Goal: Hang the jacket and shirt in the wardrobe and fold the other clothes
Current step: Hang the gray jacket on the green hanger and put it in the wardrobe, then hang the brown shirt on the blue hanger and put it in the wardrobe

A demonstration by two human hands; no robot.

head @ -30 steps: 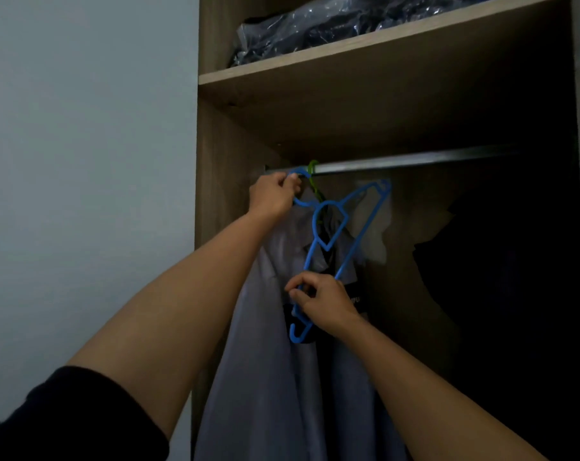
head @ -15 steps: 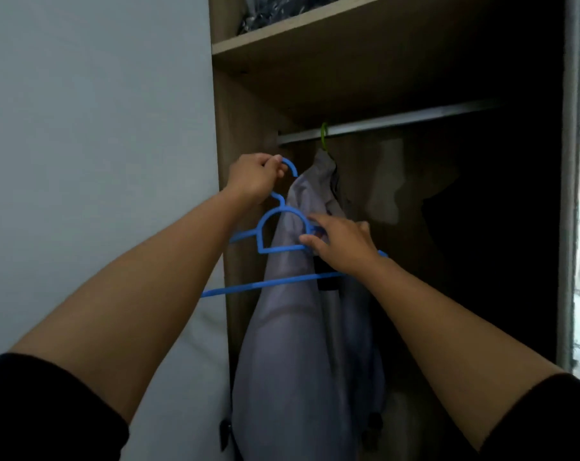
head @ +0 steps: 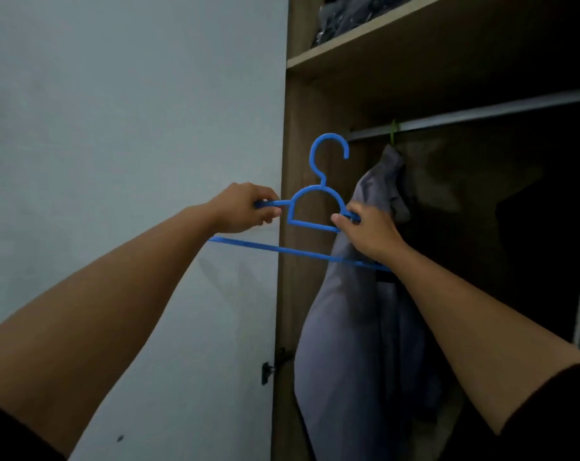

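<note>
A home bedroom corner: an open wooden wardrobe (head: 301, 294) with a metal hanging rail (head: 481, 114), a shelf (head: 381, 38) of bagged clothes, beside a plain painted wall (head: 115, 111)

1 head-worn view only. Looks forward and slightly up, close to the open wardrobe (head: 292, 294) at right, pale wall (head: 115, 128) filling the left half. Both forearms reach in from the bottom edge. Shelf (head: 415, 31) seen from below.
</note>
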